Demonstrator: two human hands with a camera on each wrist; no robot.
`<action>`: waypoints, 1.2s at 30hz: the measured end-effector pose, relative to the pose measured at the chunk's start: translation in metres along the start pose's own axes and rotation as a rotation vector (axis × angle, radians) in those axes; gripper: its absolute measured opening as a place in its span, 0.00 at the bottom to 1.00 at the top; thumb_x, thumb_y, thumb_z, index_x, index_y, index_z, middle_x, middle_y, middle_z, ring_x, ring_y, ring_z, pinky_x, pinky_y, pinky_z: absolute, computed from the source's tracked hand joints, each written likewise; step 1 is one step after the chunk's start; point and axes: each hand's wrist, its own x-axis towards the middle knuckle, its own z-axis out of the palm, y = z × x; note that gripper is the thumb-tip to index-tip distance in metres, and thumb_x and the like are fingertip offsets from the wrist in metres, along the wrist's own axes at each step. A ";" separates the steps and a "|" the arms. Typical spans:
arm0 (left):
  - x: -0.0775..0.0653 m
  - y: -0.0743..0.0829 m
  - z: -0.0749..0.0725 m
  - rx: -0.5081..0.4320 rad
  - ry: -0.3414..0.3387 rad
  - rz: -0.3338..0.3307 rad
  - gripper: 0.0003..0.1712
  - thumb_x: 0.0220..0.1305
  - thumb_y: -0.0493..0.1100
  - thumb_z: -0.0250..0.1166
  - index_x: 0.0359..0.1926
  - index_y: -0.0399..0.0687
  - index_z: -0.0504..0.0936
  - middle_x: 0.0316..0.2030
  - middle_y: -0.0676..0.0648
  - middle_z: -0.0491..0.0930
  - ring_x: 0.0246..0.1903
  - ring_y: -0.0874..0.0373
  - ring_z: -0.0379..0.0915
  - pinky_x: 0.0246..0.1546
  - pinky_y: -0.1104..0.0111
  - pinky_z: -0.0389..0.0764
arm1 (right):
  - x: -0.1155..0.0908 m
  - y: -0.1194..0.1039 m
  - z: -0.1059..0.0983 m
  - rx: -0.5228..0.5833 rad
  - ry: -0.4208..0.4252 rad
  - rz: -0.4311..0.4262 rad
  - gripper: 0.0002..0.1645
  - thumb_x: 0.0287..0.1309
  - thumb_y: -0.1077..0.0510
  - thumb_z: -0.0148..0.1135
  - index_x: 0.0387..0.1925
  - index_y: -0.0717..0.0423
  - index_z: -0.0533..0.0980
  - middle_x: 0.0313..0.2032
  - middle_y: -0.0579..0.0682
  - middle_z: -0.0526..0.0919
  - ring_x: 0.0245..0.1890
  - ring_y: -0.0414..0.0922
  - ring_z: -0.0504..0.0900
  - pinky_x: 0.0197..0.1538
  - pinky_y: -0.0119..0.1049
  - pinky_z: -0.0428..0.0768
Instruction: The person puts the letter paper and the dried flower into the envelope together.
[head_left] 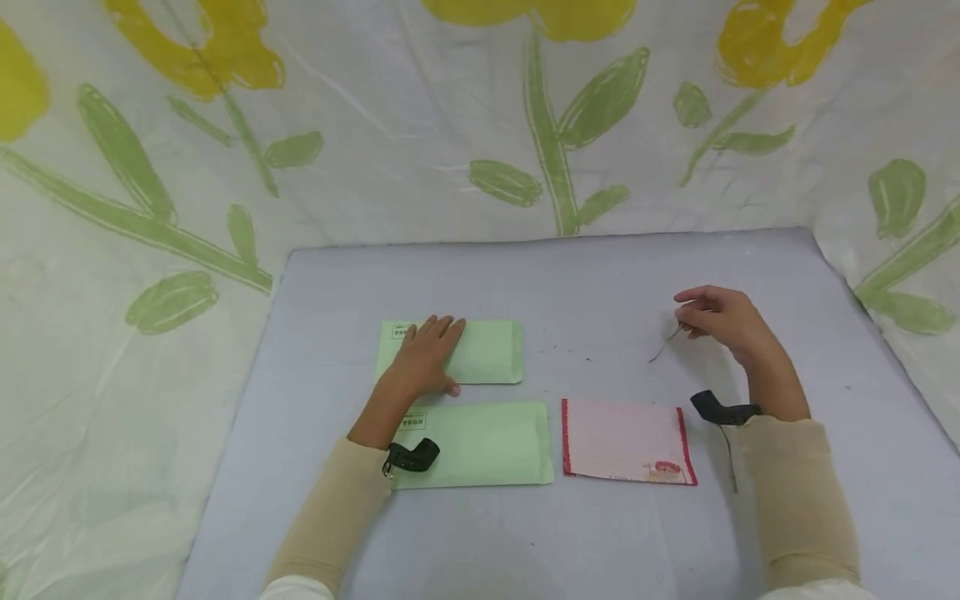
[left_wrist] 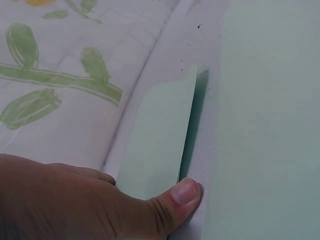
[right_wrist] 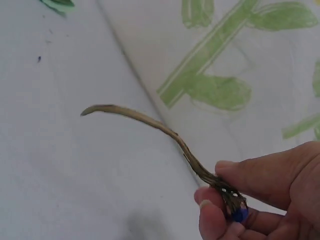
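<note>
My left hand rests over a pale green envelope, fingers spread across its top. In the left wrist view the thumb lies at that envelope's long edge, which stands slightly raised. A second green envelope lies nearer, partly under the left wrist. Out to the right, my right hand pinches a dried flower between thumb and fingertips. Its brown, bent stem points away from the hand. A bit of blue shows at its head, partly hidden by the fingers.
A pink sheet with red side edges lies right of the nearer envelope. A thin brown strand shows beside the right wrist. Small dark crumbs dot the pale tabletop. Behind hangs a flower-painted cloth.
</note>
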 end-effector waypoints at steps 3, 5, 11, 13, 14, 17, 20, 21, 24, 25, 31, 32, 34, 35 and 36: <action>0.000 0.001 0.000 -0.001 -0.003 -0.005 0.69 0.42 0.53 0.82 0.79 0.42 0.52 0.76 0.38 0.52 0.76 0.40 0.42 0.72 0.42 0.46 | 0.001 0.003 0.005 0.083 -0.050 -0.006 0.27 0.71 0.55 0.60 0.62 0.69 0.71 0.48 0.65 0.81 0.38 0.42 0.83 0.43 0.28 0.83; 0.000 0.001 -0.001 -0.002 -0.006 -0.004 0.69 0.42 0.53 0.82 0.79 0.42 0.52 0.76 0.38 0.52 0.76 0.40 0.42 0.72 0.42 0.46 | 0.001 0.006 0.009 0.139 -0.075 0.000 0.28 0.70 0.55 0.61 0.63 0.69 0.70 0.49 0.64 0.81 0.38 0.40 0.84 0.44 0.29 0.83; 0.001 0.000 -0.001 0.001 -0.010 -0.002 0.69 0.42 0.53 0.82 0.79 0.42 0.51 0.76 0.38 0.52 0.76 0.39 0.42 0.72 0.42 0.46 | 0.004 0.012 0.023 0.270 -0.088 0.009 0.27 0.68 0.57 0.64 0.61 0.70 0.71 0.39 0.45 0.86 0.35 0.38 0.82 0.41 0.29 0.83; 0.001 0.000 -0.001 0.001 -0.012 -0.004 0.69 0.42 0.53 0.82 0.79 0.42 0.51 0.76 0.38 0.52 0.76 0.39 0.42 0.72 0.42 0.46 | 0.004 0.012 0.028 0.286 -0.074 0.007 0.26 0.67 0.56 0.66 0.59 0.70 0.73 0.34 0.40 0.86 0.32 0.38 0.78 0.36 0.29 0.80; 0.001 0.000 -0.001 0.003 -0.012 -0.005 0.69 0.42 0.53 0.82 0.79 0.42 0.51 0.76 0.38 0.52 0.76 0.39 0.42 0.72 0.42 0.46 | 0.005 0.012 0.030 0.291 -0.069 0.008 0.26 0.66 0.56 0.66 0.58 0.69 0.73 0.34 0.39 0.85 0.31 0.39 0.77 0.34 0.30 0.78; 0.001 0.000 -0.001 0.003 -0.009 -0.002 0.69 0.42 0.53 0.82 0.79 0.42 0.51 0.76 0.38 0.52 0.76 0.39 0.42 0.72 0.42 0.46 | 0.006 0.011 0.037 0.300 -0.057 0.008 0.26 0.65 0.54 0.67 0.57 0.68 0.75 0.32 0.38 0.84 0.29 0.39 0.73 0.29 0.31 0.73; 0.001 0.000 0.000 0.003 -0.006 0.001 0.69 0.42 0.53 0.82 0.79 0.42 0.51 0.76 0.37 0.52 0.76 0.39 0.42 0.72 0.42 0.46 | 0.007 0.009 0.045 0.339 -0.065 0.017 0.26 0.65 0.55 0.68 0.57 0.69 0.74 0.32 0.39 0.83 0.29 0.39 0.75 0.29 0.29 0.74; 0.001 0.000 0.000 0.002 -0.006 0.002 0.69 0.42 0.53 0.82 0.79 0.42 0.51 0.76 0.37 0.52 0.76 0.39 0.42 0.72 0.42 0.46 | 0.007 0.008 0.048 0.359 -0.072 0.017 0.26 0.65 0.56 0.68 0.57 0.70 0.73 0.31 0.40 0.83 0.28 0.39 0.76 0.29 0.29 0.75; 0.001 0.000 0.001 0.002 -0.005 0.002 0.68 0.43 0.53 0.82 0.79 0.42 0.51 0.76 0.37 0.52 0.76 0.39 0.42 0.72 0.42 0.46 | 0.008 0.007 0.054 0.410 -0.112 0.007 0.27 0.65 0.59 0.67 0.58 0.72 0.71 0.31 0.42 0.83 0.28 0.39 0.77 0.30 0.29 0.78; 0.001 0.000 0.001 0.002 -0.005 0.002 0.68 0.43 0.53 0.82 0.79 0.42 0.52 0.76 0.37 0.52 0.75 0.39 0.42 0.72 0.42 0.46 | 0.009 0.006 0.056 0.422 -0.130 -0.002 0.27 0.66 0.60 0.66 0.58 0.73 0.70 0.32 0.43 0.83 0.28 0.39 0.78 0.31 0.30 0.79; 0.000 0.002 -0.001 -0.008 -0.015 -0.003 0.68 0.43 0.52 0.82 0.79 0.41 0.51 0.76 0.37 0.52 0.76 0.39 0.42 0.72 0.42 0.46 | 0.012 0.006 0.063 0.353 -0.223 -0.071 0.23 0.66 0.64 0.64 0.58 0.72 0.72 0.37 0.50 0.81 0.33 0.42 0.81 0.37 0.32 0.83; 0.000 0.002 -0.001 -0.009 -0.016 -0.003 0.68 0.43 0.52 0.82 0.79 0.41 0.51 0.76 0.37 0.52 0.76 0.39 0.42 0.72 0.42 0.46 | 0.012 0.006 0.065 0.337 -0.230 -0.084 0.23 0.66 0.65 0.64 0.58 0.71 0.72 0.37 0.51 0.81 0.34 0.43 0.82 0.38 0.33 0.84; 0.000 0.001 -0.001 -0.009 -0.016 -0.001 0.68 0.42 0.52 0.82 0.79 0.41 0.51 0.76 0.37 0.52 0.76 0.39 0.42 0.72 0.42 0.46 | 0.012 0.005 0.068 0.310 -0.238 -0.105 0.22 0.65 0.66 0.64 0.58 0.70 0.73 0.38 0.53 0.81 0.35 0.44 0.82 0.39 0.34 0.84; 0.000 0.001 -0.001 -0.008 -0.015 0.000 0.69 0.42 0.52 0.82 0.79 0.41 0.51 0.76 0.37 0.52 0.76 0.39 0.42 0.72 0.42 0.46 | 0.012 0.005 0.069 0.304 -0.239 -0.116 0.22 0.64 0.66 0.64 0.57 0.71 0.73 0.38 0.54 0.81 0.35 0.45 0.82 0.40 0.34 0.84; 0.000 0.001 0.000 -0.008 -0.015 0.002 0.68 0.42 0.53 0.82 0.79 0.41 0.51 0.76 0.37 0.52 0.75 0.39 0.42 0.72 0.42 0.46 | 0.013 0.004 0.070 0.305 -0.234 -0.122 0.21 0.63 0.67 0.64 0.57 0.71 0.73 0.38 0.54 0.81 0.35 0.45 0.82 0.40 0.34 0.84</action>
